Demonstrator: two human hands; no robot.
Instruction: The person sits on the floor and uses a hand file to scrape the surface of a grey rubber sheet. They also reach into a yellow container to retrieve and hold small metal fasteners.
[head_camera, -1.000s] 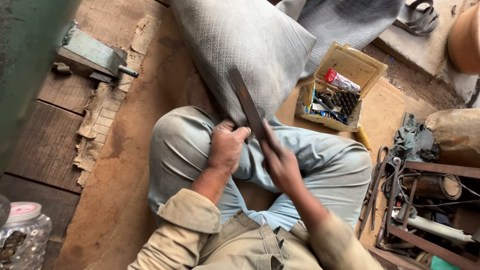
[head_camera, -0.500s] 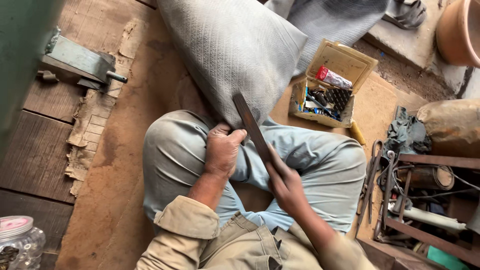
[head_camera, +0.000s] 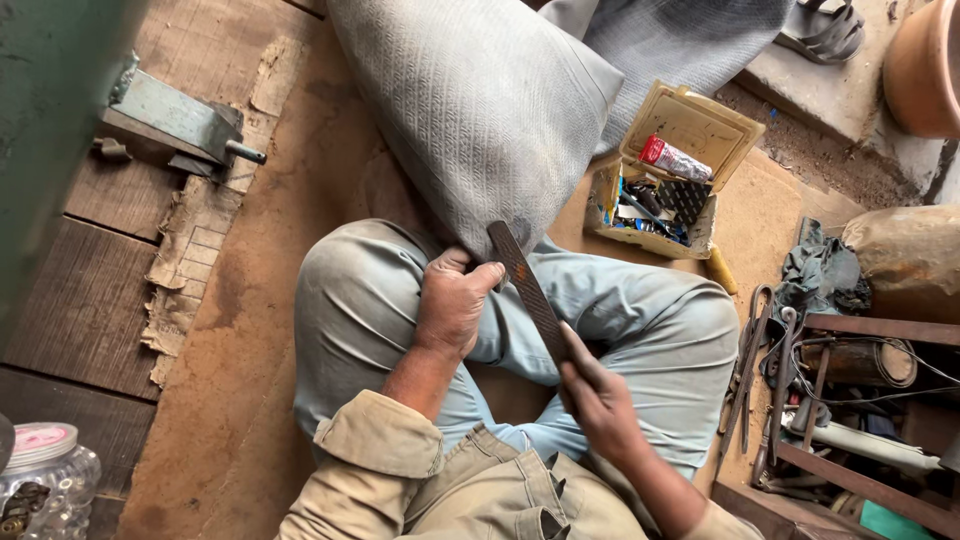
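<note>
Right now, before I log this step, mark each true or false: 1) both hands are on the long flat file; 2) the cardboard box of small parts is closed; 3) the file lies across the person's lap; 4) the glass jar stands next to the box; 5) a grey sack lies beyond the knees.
1) Both hands are on the file: true. The left hand is at its far end, and the right hand grips the near end.
2) The cardboard box is closed: false. Its lid is folded back, and small items show inside.
3) The file lies across the lap: true.
4) The glass jar stands next to the box: false. It is at the lower left, far from the box.
5) A grey sack lies beyond the knees: true.
</note>
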